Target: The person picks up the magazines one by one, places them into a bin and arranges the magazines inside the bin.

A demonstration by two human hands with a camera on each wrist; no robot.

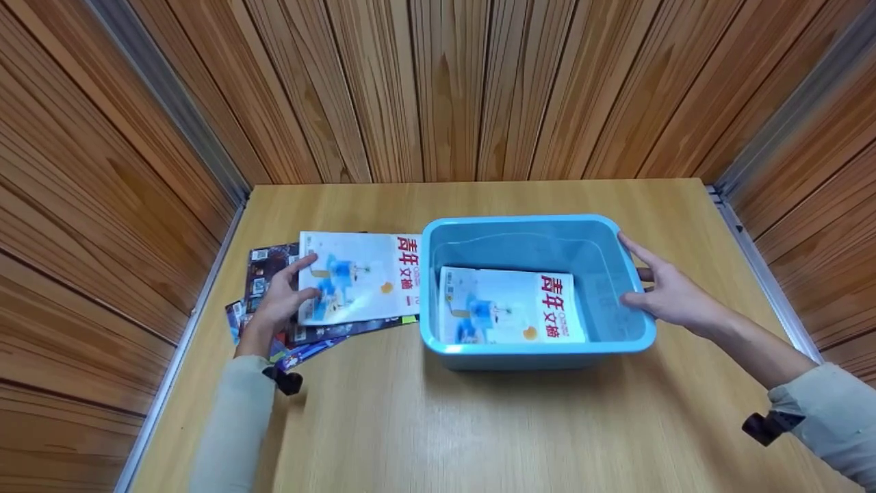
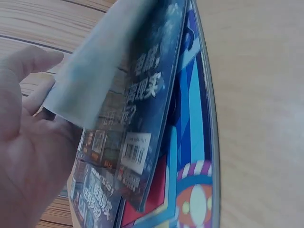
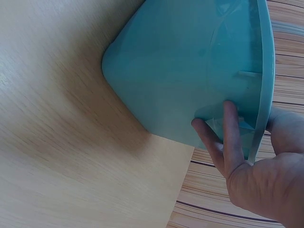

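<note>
- From the head view I see my left hand [image 1: 284, 301] on a fanned stack of magazines [image 1: 274, 329] at the left of the counter [image 1: 438, 424], fingers curled round the left edge of the top magazine [image 1: 359, 276], the white one with red characters.
- My left wrist view shows that edge lifted: the pale cover [image 2: 102, 66] is raised off the dark magazine [image 2: 137, 128] beneath, with my fingers [image 2: 28, 61] behind it. The head view does not show that gap.
- Most of the lower magazines are hidden under the top one; only dark and blue corners stick out, and their print is too small to read.
- My right hand [image 1: 667, 291] grasps the right rim of the blue tub [image 1: 445, 236], which stands mid-counter, just right of the stack.
- From the right wrist view I see fingers [image 3: 230, 137] on the outside wall of the tub [image 3: 180, 66] and the thumb mostly hidden behind the rim.
- Inside the tub lies a second white magazine [image 1: 510, 305]; its near edge is cut off by the tub's front wall, and neither wrist view shows it.
- Wood-panelled walls [image 1: 438, 89] close in the counter on three sides.
- A small black clip [image 1: 287, 380] sits at my left cuff and another [image 1: 763, 426] at my right cuff.
</note>
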